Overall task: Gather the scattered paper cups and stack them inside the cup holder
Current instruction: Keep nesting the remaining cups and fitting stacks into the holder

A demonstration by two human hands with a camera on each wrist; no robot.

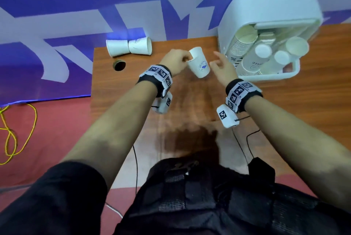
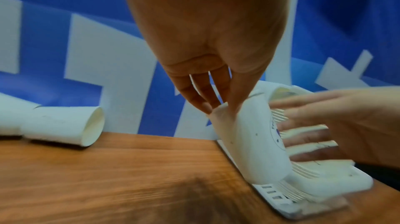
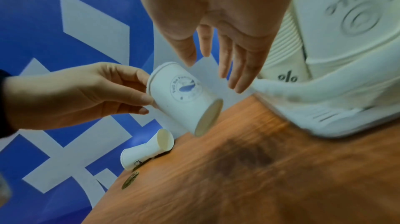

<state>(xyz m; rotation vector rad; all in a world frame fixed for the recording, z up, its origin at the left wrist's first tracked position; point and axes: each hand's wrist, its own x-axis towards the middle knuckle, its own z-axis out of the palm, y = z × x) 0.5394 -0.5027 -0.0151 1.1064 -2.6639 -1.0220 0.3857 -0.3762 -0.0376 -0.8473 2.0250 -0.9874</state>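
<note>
Paper cup [image 3: 184,97] between two hands

A wooden desk [image 1: 190,101] with a reddish-brown grain fills the middle of the head view, and a dark patch of shadow lies across its near part. A round cable hole [image 1: 119,65] is cut near its far left corner. Behind and to the left of the desk hangs a blue banner [image 1: 57,7] printed with large pale angular shapes. Below the banner the floor [image 1: 57,130] is a dull red. A yellow cable [image 1: 11,136] loops across it at the left edge.
</note>
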